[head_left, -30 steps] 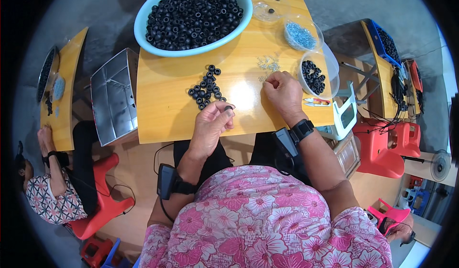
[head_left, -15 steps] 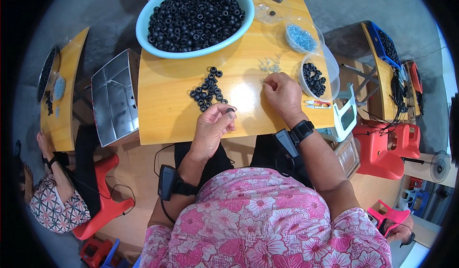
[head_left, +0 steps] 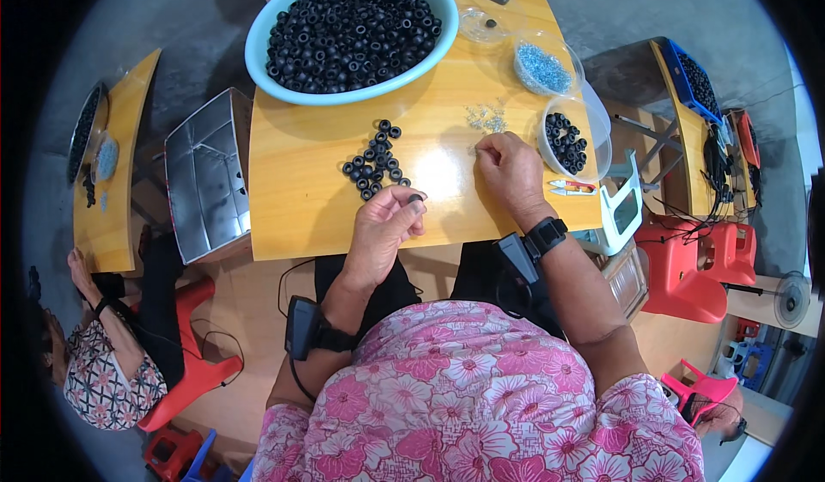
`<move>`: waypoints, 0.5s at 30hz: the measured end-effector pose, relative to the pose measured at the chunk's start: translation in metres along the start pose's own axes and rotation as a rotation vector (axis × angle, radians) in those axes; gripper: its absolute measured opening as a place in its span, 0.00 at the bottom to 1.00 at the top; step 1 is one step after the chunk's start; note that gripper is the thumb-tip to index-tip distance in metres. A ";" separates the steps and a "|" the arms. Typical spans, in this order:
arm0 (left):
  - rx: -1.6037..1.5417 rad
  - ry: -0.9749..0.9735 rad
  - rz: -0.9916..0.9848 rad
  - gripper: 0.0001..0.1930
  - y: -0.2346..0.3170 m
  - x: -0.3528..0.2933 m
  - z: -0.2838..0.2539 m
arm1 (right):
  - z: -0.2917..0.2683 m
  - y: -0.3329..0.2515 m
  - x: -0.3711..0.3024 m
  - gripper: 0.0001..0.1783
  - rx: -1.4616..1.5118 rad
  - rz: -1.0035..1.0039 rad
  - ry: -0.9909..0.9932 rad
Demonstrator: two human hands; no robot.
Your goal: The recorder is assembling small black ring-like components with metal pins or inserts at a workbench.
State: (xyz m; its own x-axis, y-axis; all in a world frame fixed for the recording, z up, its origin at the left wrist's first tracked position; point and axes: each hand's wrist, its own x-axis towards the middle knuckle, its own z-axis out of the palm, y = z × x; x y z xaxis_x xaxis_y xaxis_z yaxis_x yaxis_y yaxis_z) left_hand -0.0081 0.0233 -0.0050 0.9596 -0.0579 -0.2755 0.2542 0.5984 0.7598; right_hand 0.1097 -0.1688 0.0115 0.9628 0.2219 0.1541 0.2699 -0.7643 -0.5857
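Between the thumb and fingers of my left hand is a small black ring-shaped part, held above the table's near edge. Just beyond it a loose group of the same black parts lies on the wood. My right hand rests on the table with its fingertips pinched together; what they hold, if anything, is hidden. Close to those fingertips is a scatter of tiny shiny pieces, too small to name.
A light blue basin heaped with black parts stands at the back of the table. To the right are a tub of tiny bluish pieces, a tub of black parts and thread snips. A co-worker sits at left.
My two hands and what lies on my table look nearly the same as before. At the left, the co-worker's arm and body have shifted slightly.
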 end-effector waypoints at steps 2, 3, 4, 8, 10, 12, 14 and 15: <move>0.003 -0.003 -0.002 0.08 -0.001 0.001 0.000 | -0.001 -0.001 -0.001 0.06 0.002 0.003 0.001; 0.005 -0.005 -0.002 0.09 -0.001 0.001 -0.001 | -0.001 -0.001 -0.001 0.06 0.004 0.007 0.001; 0.008 -0.006 -0.002 0.09 -0.001 0.000 -0.001 | -0.001 -0.001 -0.001 0.06 0.005 0.007 0.001; 0.014 -0.010 -0.001 0.08 -0.001 0.001 -0.001 | -0.001 -0.002 -0.003 0.05 0.038 -0.012 0.019; 0.011 -0.010 0.002 0.08 -0.001 0.001 -0.001 | 0.001 0.000 -0.003 0.05 0.042 -0.029 0.036; 0.007 -0.014 0.001 0.08 -0.001 0.001 -0.001 | 0.002 0.003 -0.002 0.04 -0.047 -0.150 0.079; 0.003 -0.017 0.000 0.08 0.000 0.001 0.000 | 0.000 0.000 -0.002 0.04 -0.032 -0.111 0.044; 0.002 -0.007 -0.003 0.08 0.001 0.001 0.002 | -0.001 -0.002 -0.002 0.05 -0.016 -0.073 0.008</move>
State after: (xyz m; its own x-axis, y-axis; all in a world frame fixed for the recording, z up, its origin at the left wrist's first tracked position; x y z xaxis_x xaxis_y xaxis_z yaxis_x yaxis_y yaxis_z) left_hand -0.0066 0.0224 -0.0032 0.9597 -0.0648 -0.2736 0.2570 0.5967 0.7602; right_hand 0.1071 -0.1687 0.0133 0.9406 0.2723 0.2026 0.3394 -0.7561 -0.5595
